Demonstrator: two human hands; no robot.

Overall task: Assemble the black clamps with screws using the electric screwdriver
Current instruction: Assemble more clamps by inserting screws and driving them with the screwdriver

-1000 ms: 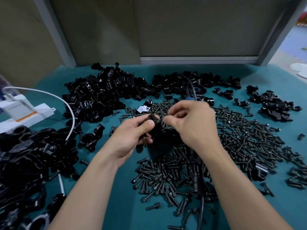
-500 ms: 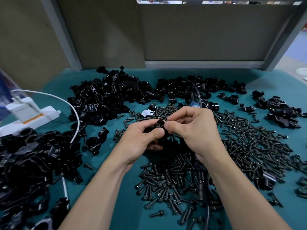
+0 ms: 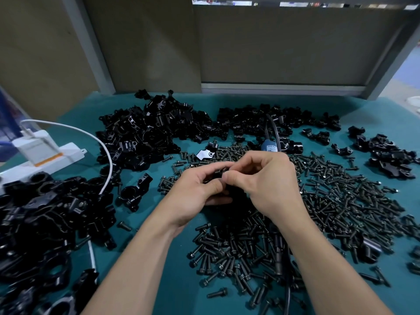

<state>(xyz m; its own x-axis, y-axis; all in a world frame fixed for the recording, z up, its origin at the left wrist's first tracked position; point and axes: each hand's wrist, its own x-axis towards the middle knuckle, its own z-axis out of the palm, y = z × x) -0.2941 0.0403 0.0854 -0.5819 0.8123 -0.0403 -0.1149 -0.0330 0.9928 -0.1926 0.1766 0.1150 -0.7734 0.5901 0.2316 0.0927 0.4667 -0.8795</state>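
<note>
Nearest, loose screws [image 3: 227,258] are spread on the teal mat [image 3: 179,287]; no container is seen. Above them, one black clamp [image 3: 216,176] is gripped in the curled left hand [image 3: 195,194], and a small part (likely a screw, mostly hidden) is pinched against it by the right hand [image 3: 266,185]. The clamp is judged rigid, light, best held by its body. Farther back, spare clamps [image 3: 154,133] are heaped.

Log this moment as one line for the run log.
left hand: holds black clamp | right hand: pinches at same clamp | electric screwdriver: lies untouched among screws
</note>
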